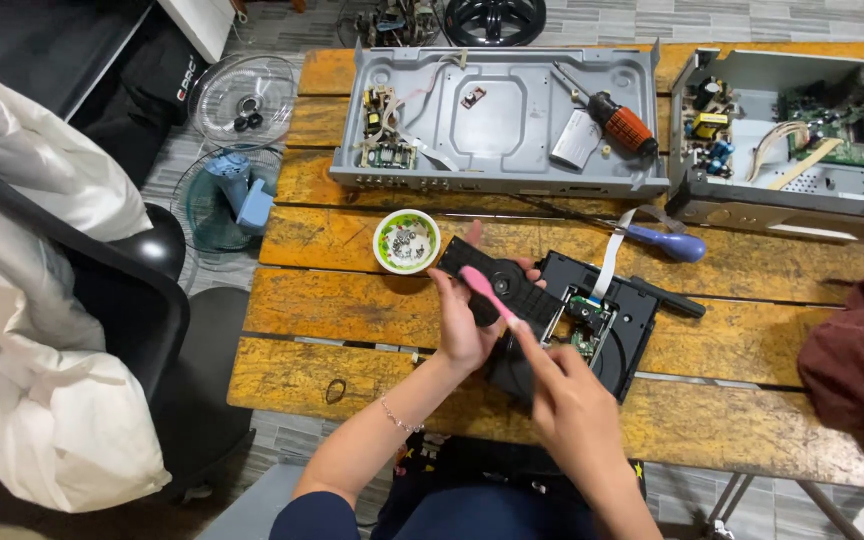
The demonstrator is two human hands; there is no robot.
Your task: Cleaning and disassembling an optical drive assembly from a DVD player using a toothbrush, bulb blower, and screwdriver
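My left hand [464, 322] grips a black plastic disc-tray part [512, 283] and holds it tilted above the wooden table [352, 310]. My right hand [572, 400] pinches a pink-handled tool [487, 291] whose handle lies across that black part. Just to the right, under both hands, rests a black disc drive mechanism [617, 315] with a small green circuit board and a white ribbon cable. A small green-rimmed bowl [406, 241] with small bits inside stands left of my left hand.
An open grey metal chassis [502, 115] with circuit boards lies at the back, an orange-handled screwdriver [620, 124] on it. A second opened device [802, 140] sits back right. A blue-handled screwdriver [667, 243], dark red cloth [857, 360], fan parts [232, 190] and chair [132, 300] surround the table.
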